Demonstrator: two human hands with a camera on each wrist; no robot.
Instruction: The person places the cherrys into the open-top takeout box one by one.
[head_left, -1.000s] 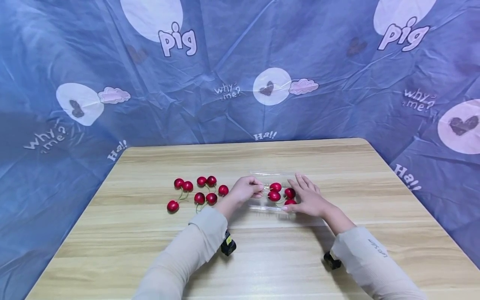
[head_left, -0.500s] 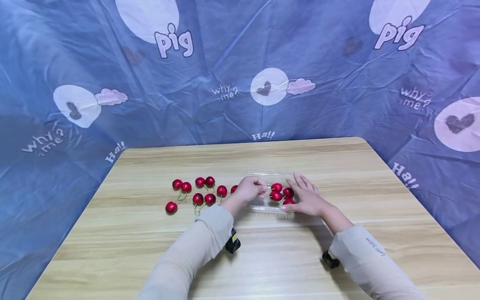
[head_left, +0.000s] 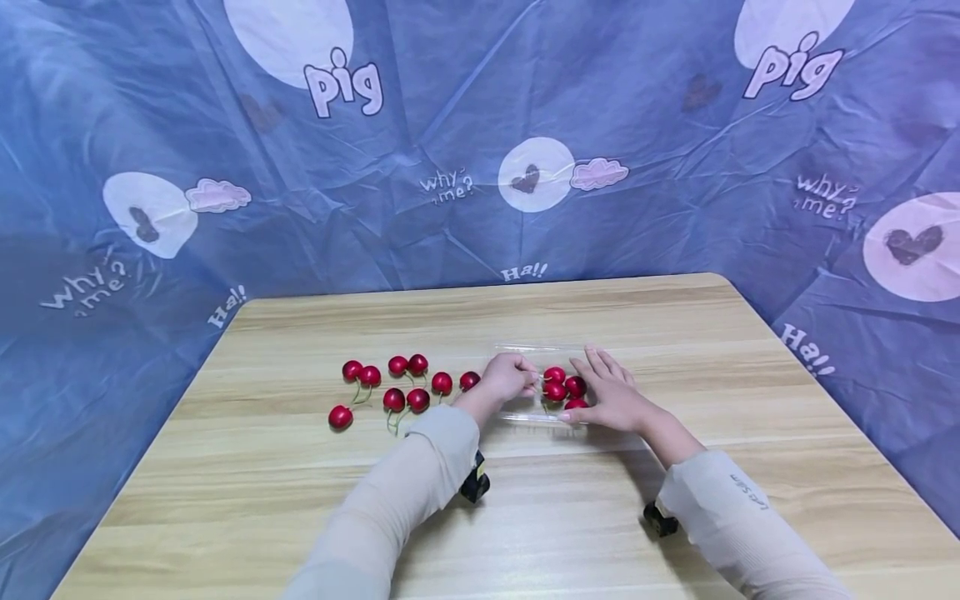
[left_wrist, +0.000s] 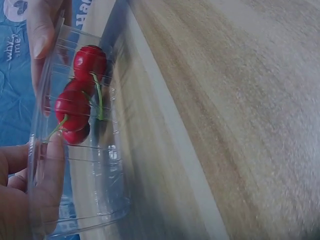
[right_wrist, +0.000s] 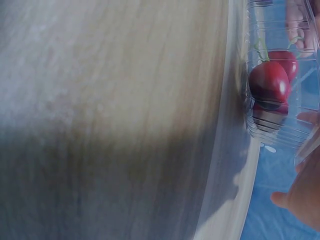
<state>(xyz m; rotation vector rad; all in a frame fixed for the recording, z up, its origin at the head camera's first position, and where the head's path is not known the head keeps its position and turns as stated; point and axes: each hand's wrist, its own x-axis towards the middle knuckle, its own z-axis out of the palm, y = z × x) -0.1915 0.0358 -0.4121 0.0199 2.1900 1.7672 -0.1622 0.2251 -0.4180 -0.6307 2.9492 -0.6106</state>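
Observation:
A clear plastic box (head_left: 517, 417) lies on the table, with several red cherries (head_left: 554, 391) grouped toward its right end. Over the box's left part, my left hand (head_left: 507, 377) pinches a cherry's green stem (left_wrist: 61, 123) between the fingertips. The cherry (left_wrist: 73, 109) on that stem lies against the others inside the box, as the left wrist view shows. My right hand (head_left: 617, 398) rests at the right end of the box with its fingers spread, thumb at the near rim and fingertips toward the far side. It partly hides the rightmost cherries.
Left of the box, several more cherries with green stems (head_left: 393, 401) lie loose on the wooden table (head_left: 585, 533). One cherry (head_left: 469, 381) sits close behind the left wrist. A blue printed cloth (head_left: 390, 208) hangs behind the table.
My left hand has moved a little to the right, and the cherries at its fingertips now sit closer to the others. A cherry behind the left wrist has come into view. The right hand stays put.

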